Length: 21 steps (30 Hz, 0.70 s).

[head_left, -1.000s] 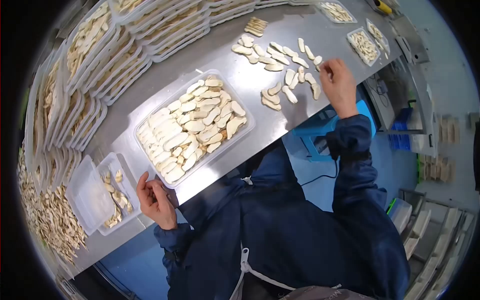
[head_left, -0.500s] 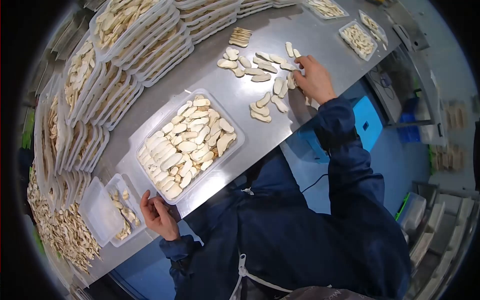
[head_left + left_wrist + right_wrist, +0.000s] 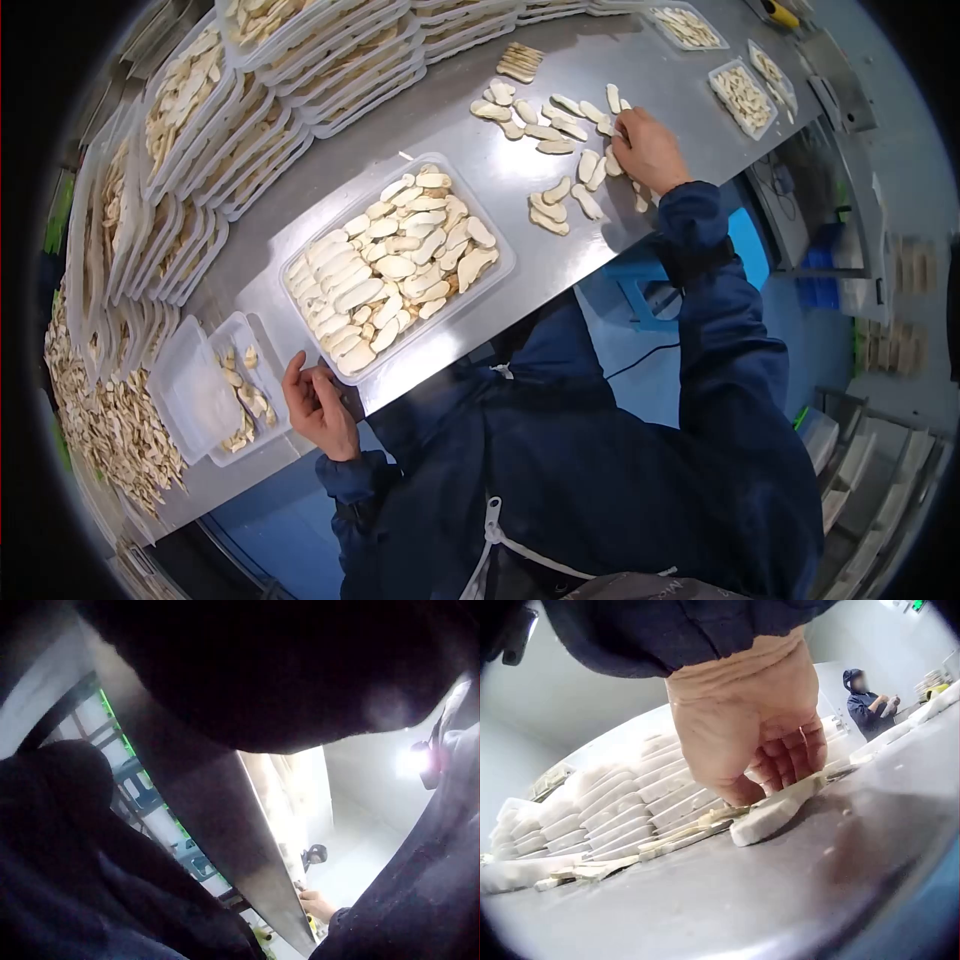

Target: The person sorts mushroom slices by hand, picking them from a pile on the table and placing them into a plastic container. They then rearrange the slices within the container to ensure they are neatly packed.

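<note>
In the head view my right hand (image 3: pixel 652 152) reaches down among loose pale mushroom slices (image 3: pixel 558 147) on the metal table. In the right wrist view its fingers bend down, with the thumb close over the slices and one slice (image 3: pixel 774 817) lying in front. I cannot tell whether it pinches one. My left hand (image 3: pixel 322 410) hangs loosely curled at the table's front edge, beside the near corner of a clear plastic tray (image 3: pixel 505 262). Overlapping mushroom slices (image 3: pixel 395 265) fill that tray, the left part in neat rows. A small bundle of slices (image 3: pixel 519 62) lies at the back.
Tall stacks of filled trays (image 3: pixel 340 85) line the table's back and left. A small tray (image 3: pixel 262 345) holding a few pieces and an overlapping tray (image 3: pixel 187 385) sit left, beside a heap of slices (image 3: pixel 120 430). Small filled trays (image 3: pixel 742 98) stand right, above a blue stool (image 3: pixel 640 300).
My right hand has moved left and inward, from the outer edge of the loose slices to over them. The left hand stays by the tray corner. The head view has shifted slightly.
</note>
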### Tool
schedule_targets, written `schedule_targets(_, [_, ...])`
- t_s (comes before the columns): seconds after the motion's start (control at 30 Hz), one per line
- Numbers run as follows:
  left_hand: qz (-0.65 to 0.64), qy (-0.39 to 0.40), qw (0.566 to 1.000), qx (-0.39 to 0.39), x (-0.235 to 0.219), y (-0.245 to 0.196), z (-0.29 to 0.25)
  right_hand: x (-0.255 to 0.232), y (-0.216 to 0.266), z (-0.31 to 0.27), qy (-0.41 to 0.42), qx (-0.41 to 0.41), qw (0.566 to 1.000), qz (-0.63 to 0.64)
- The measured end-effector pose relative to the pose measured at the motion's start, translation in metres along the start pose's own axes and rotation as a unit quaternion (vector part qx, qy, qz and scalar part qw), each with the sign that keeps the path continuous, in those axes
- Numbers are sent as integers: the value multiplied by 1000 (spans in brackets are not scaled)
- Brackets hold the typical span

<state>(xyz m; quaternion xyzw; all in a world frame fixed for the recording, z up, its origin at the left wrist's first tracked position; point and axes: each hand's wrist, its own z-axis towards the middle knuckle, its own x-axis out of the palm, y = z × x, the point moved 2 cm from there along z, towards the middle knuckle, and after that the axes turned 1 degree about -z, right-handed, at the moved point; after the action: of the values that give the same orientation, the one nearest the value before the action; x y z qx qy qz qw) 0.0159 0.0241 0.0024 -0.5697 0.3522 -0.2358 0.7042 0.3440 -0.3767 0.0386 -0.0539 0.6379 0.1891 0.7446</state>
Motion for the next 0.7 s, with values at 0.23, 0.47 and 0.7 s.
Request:
schedule_targets(0.23, [1,-15,1000,17,1,0,0,-35,54,-14,-76,-59,990,106])
schedule_targets(0.47, [6,-2,1000,20,-1,-1,1,-29,232,-68,-57,-313,930,183])
schedule_targets(0.7, [11,4,1000,19,-1,0,1,4,286,-76,-25,-391,898,199])
